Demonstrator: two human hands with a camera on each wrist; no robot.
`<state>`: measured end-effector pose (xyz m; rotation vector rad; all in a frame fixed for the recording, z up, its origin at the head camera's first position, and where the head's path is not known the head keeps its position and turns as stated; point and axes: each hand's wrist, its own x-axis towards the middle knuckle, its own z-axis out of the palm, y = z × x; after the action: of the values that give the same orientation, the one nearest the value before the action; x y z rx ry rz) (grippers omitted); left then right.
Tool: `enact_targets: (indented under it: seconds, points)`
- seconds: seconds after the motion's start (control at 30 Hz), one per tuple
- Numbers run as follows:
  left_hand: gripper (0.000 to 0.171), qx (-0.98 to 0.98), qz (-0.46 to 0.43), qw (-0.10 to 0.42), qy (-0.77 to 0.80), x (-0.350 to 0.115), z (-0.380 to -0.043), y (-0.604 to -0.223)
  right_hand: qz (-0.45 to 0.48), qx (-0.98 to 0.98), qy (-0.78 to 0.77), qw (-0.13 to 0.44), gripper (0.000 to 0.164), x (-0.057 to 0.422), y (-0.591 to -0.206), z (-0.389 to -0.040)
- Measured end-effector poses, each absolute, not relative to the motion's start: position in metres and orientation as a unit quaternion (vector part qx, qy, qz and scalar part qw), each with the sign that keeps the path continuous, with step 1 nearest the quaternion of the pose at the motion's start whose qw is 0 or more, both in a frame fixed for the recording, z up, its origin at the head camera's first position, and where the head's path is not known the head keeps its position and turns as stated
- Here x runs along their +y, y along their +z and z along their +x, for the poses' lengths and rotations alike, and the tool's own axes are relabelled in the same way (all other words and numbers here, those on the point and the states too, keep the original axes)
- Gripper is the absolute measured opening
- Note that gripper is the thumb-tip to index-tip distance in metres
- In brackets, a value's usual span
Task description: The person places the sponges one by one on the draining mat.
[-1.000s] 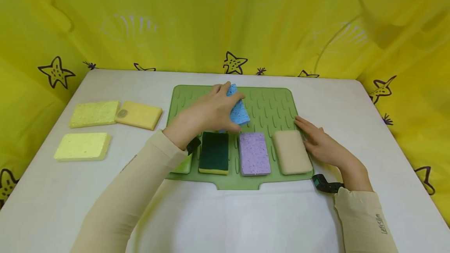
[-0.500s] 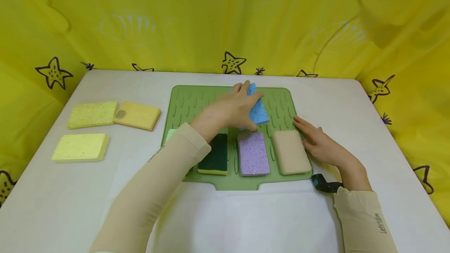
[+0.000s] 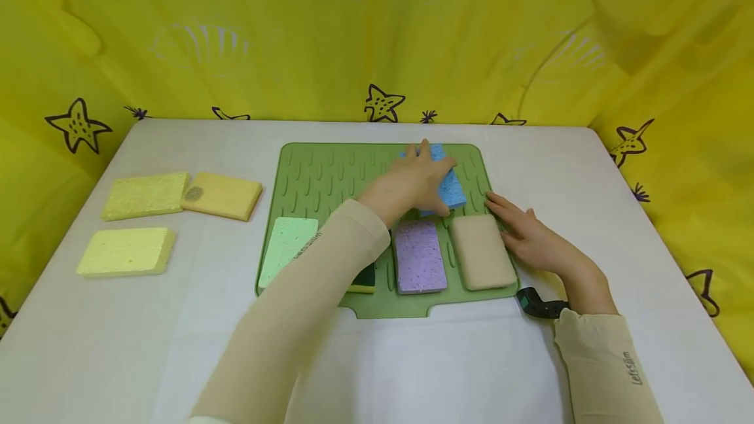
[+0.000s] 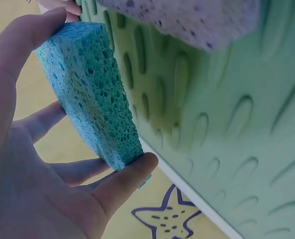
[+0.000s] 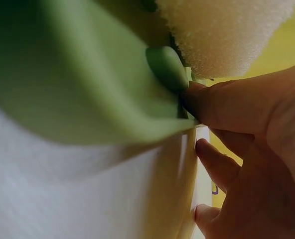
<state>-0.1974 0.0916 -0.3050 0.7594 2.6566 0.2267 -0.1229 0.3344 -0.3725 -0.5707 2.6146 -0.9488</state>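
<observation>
Left hand [image 3: 412,180] round a blue sponge [image 3: 452,188] over the green mat [image 3: 318,178], right hand [image 3: 537,241], apparently loose, at the mat's edge.

The blue sponge [image 3: 452,187] is bright blue flecked with darker pores, looking teal in the left wrist view. The mat [image 3: 318,178] is plain leaf green, patterned with rows of elongated ridges in the same green. The lilac sponge [image 3: 419,257] carries darker purple specks; the beige sponge [image 3: 483,252] is one even tone, the mint sponge [image 3: 285,241] pale green, and the two-tone sponge [image 3: 366,277] dark green over yellow. The tan sponge [image 3: 226,195] bears a greyish round mark. The table [image 3: 118,345] is white; the yellow cloth [image 3: 318,70] shows dark-outlined, dotted starfish [image 3: 78,126].
</observation>
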Motion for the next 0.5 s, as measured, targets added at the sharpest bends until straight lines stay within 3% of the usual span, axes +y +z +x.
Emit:
enact_targets:
  seconds: [0.5]
  points:
    - [0.089, 0.947, 0.262, 0.173, 0.071, 0.112, -0.206, -0.315, -0.197, 0.911, -0.331, 0.149, 0.056, 0.335, -0.373, -0.122]
